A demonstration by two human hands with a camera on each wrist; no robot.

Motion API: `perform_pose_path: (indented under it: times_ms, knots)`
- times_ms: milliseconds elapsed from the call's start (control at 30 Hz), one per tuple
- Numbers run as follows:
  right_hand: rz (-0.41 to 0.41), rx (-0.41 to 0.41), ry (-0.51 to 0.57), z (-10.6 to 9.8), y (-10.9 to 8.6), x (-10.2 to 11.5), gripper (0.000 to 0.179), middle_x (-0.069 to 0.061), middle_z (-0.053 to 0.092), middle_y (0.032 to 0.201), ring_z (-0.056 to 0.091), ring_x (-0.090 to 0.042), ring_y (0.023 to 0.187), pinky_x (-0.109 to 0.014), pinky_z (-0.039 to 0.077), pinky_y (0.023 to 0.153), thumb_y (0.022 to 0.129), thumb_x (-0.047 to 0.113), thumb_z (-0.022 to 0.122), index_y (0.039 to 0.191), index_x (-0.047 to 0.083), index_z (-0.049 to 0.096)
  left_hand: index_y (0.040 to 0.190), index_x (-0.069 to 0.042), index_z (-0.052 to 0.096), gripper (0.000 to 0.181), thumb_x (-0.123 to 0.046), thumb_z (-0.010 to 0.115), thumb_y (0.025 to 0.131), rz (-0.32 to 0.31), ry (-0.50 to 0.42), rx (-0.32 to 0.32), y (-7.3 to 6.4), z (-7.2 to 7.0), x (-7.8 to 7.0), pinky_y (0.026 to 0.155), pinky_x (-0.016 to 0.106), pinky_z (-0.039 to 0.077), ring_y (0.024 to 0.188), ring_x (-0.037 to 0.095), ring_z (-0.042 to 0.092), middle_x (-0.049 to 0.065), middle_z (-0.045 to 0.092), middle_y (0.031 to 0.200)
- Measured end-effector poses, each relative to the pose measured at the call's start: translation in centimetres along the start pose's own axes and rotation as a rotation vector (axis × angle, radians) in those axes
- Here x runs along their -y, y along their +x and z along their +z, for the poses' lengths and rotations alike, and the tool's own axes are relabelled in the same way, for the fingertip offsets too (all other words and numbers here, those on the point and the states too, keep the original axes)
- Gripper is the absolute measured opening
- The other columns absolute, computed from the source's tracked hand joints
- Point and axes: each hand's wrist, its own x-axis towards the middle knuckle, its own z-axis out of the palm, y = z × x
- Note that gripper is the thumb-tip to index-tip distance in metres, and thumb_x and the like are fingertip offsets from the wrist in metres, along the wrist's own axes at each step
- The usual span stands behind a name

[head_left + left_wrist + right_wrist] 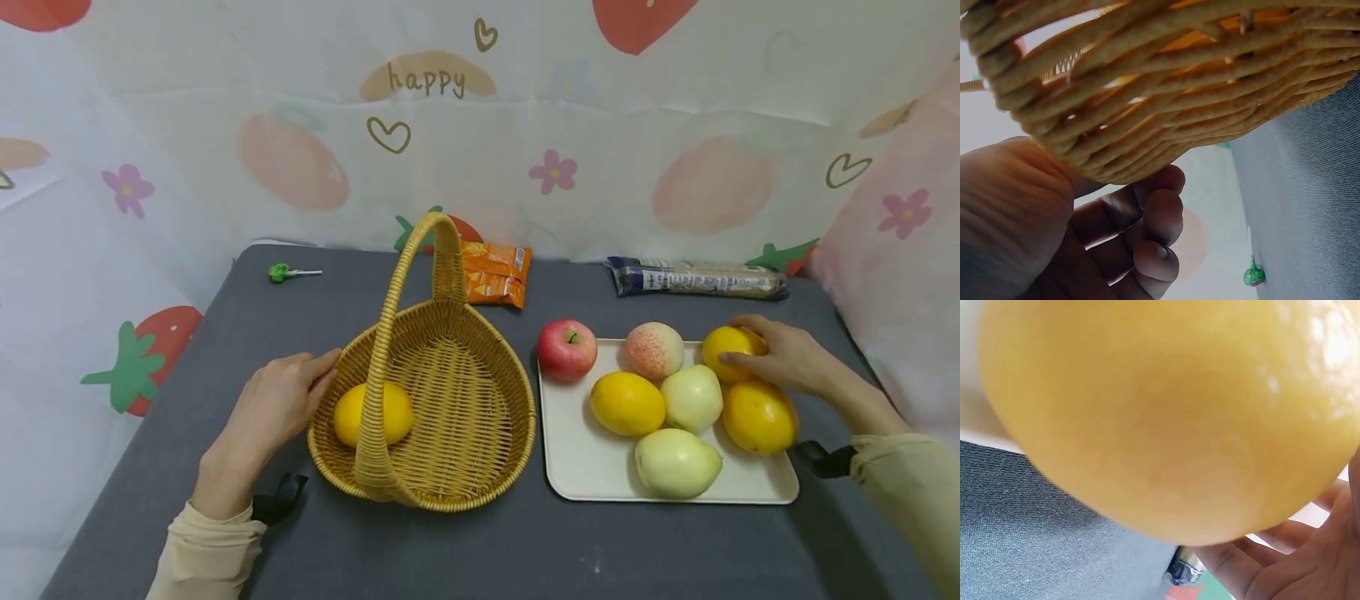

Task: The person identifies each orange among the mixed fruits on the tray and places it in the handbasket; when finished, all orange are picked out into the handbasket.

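My left hand [262, 417] pinches the left rim of a wicker basket [480, 492] between thumb and fingers. The basket has a tall arched handle, and a yellow lemon [397, 412] lies in its left side. The left wrist view shows the woven side [1166, 94] close up above my fingers. Over the tray's back right corner, my right hand [791, 354] holds another yellow lemon [723, 342], thumb in front and fingers behind. A large yellow fruit [760, 417] sits just in front of it. In the right wrist view, a yellow fruit [1166, 425] covers most of my fingers' grasp.
The white tray [592, 483] also bears a red apple [566, 350], a peach [654, 350], a yellow lemon [628, 403] and pale green fruits [678, 462]. Behind lie an orange snack packet [497, 275], a long wrapped package [697, 279] and a green lollipop [279, 272].
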Motion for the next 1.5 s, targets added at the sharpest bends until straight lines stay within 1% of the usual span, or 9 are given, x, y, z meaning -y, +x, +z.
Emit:
perform_pose_path:
  times_ms: [200, 400, 600, 633, 700, 833, 1133, 1333, 1500]
  knots:
    - [0.051, -0.003, 0.047, -0.5, -0.7, -0.1, 0.075, -0.038, 0.047, 0.134, 0.051, -0.053, 0.113, -0.063, 0.045, 0.085, 0.095, 0.055, 0.053, 0.145, 0.001, 0.037, 0.126, 0.000, 0.065, 0.034, -0.012, 0.063, 0.094, 0.005, 0.002, 0.000, -0.2, 0.3, 0.1, 0.054, 0.030, 0.038, 0.055, 0.016, 0.044, 0.005, 0.053, 0.066]
    - [0.070, -0.081, 0.138, -2.2, -1.1, 0.6, 0.073, -0.039, 0.047, 0.134, 0.050, -0.053, 0.117, -0.060, 0.047, 0.084, 0.097, 0.052, 0.051, 0.149, 0.002, 0.034, 0.125, 0.000, 0.065, 0.034, -0.011, 0.063, 0.094, 0.011, -0.007, -0.013, -0.1, 0.1, 0.2, 0.054, 0.033, 0.043, 0.056, 0.017, 0.047, 0.007, 0.057, 0.068]
    - [0.052, -0.084, 0.250, -3.5, -1.3, 3.3, 0.073, -0.030, 0.044, 0.143, 0.048, -0.051, 0.125, -0.031, 0.055, 0.075, 0.097, 0.053, 0.052, 0.152, 0.009, 0.032, 0.127, -0.001, 0.065, 0.035, -0.012, 0.063, 0.094, 0.000, -0.005, 0.000, 0.0, -0.3, 0.2, 0.054, 0.030, 0.039, 0.055, 0.016, 0.044, 0.005, 0.053, 0.066]
    - [0.039, -0.086, 0.259, -3.6, -1.3, 3.9, 0.071, -0.029, 0.044, 0.143, 0.048, -0.051, 0.125, -0.031, 0.055, 0.075, 0.097, 0.052, 0.052, 0.151, 0.011, 0.033, 0.127, -0.001, 0.065, 0.035, -0.012, 0.063, 0.094, 0.000, -0.003, 0.002, 0.1, -0.3, 0.2, 0.054, 0.030, 0.037, 0.055, 0.016, 0.044, 0.004, 0.053, 0.066]
    - [0.015, -0.080, 0.257, -3.9, -1.4, 5.5, 0.070, -0.027, 0.042, 0.145, 0.048, -0.052, 0.126, -0.044, 0.055, 0.084, 0.097, 0.051, 0.053, 0.152, 0.013, 0.033, 0.127, -0.001, 0.065, 0.035, -0.012, 0.063, 0.094, 0.003, 0.001, 0.003, 0.1, -0.4, 0.2, 0.054, 0.029, 0.037, 0.055, 0.016, 0.043, 0.004, 0.052, 0.066]
    - [-0.062, -0.085, 0.240, -3.9, -1.5, 9.1, 0.065, -0.023, 0.041, 0.147, 0.050, -0.050, 0.124, -0.062, 0.045, 0.095, 0.097, 0.047, 0.055, 0.150, 0.016, 0.036, 0.127, -0.001, 0.065, 0.034, -0.012, 0.063, 0.094, 0.013, 0.004, -0.003, 0.1, -0.3, 0.3, 0.055, 0.032, 0.040, 0.056, 0.017, 0.045, 0.005, 0.053, 0.066]
    - [-0.276, -0.103, 0.257, -3.0, -1.5, 16.5, 0.049, -0.012, 0.061, 0.127, 0.063, -0.032, 0.108, -0.046, 0.050, 0.088, 0.096, 0.037, 0.060, 0.141, 0.021, 0.049, 0.126, -0.001, 0.065, 0.034, -0.011, 0.063, 0.094, 0.028, 0.008, -0.022, -0.2, 0.1, 0.4, 0.057, 0.035, 0.043, 0.057, 0.019, 0.049, 0.006, 0.056, 0.068]
    - [-0.377, -0.070, 0.258, -1.9, -1.5, 19.9, 0.044, -0.007, 0.063, 0.121, 0.063, -0.024, 0.100, -0.039, 0.050, 0.084, 0.096, 0.036, 0.062, 0.137, 0.025, 0.052, 0.126, -0.001, 0.065, 0.034, -0.012, 0.063, 0.094, 0.023, 0.013, -0.019, -0.1, 0.0, 0.4, 0.057, 0.036, 0.044, 0.057, 0.018, 0.049, 0.007, 0.059, 0.071]
    - [-0.443, -0.028, 0.262, -0.5, -1.2, 22.5, 0.044, -0.001, 0.065, 0.116, 0.058, -0.020, 0.096, -0.038, 0.047, 0.084, 0.093, 0.035, 0.064, 0.135, 0.028, 0.053, 0.126, -0.001, 0.065, 0.034, -0.012, 0.063, 0.094, 0.021, 0.007, -0.017, -0.1, 0.1, 0.3, 0.054, 0.030, 0.037, 0.054, 0.015, 0.043, 0.005, 0.053, 0.066]
